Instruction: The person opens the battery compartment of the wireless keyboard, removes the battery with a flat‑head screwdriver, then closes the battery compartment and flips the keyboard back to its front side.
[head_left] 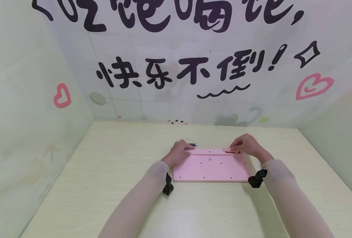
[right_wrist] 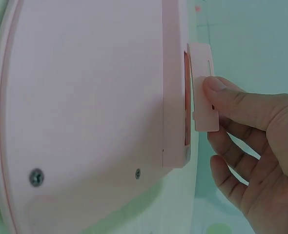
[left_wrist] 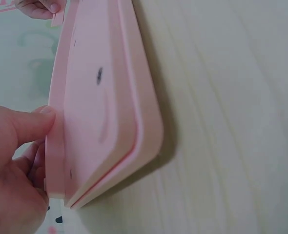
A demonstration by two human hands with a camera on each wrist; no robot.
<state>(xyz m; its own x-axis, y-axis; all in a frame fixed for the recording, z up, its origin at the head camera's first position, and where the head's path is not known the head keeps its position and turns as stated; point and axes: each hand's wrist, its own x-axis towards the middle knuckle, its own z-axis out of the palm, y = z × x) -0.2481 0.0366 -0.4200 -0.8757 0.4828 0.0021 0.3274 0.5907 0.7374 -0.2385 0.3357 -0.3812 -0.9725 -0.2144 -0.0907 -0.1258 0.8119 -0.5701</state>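
Observation:
A pink keyboard (head_left: 211, 167) lies underside up on the table, its screw heads and raised long back edge showing. At the left end of that edge my left hand (head_left: 180, 152) grips the ridge, thumb on the near face and fingers curled behind, as the left wrist view shows. My right hand (right_wrist: 254, 131) pinches a thin pink battery cover (right_wrist: 202, 87) between thumb and fingers. Right beside the cover is the uncovered battery slot (right_wrist: 187, 100), with a reddish inside, in the ridge's right part.
A small dark cylinder with a silver end (head_left: 193, 144) lies just behind the keyboard, partly hidden by the left hand. The pale wooden table (head_left: 110, 185) ends at a printed backdrop (head_left: 164, 105) with side walls. Black wrist cameras (head_left: 257, 178) are strapped on both sleeves.

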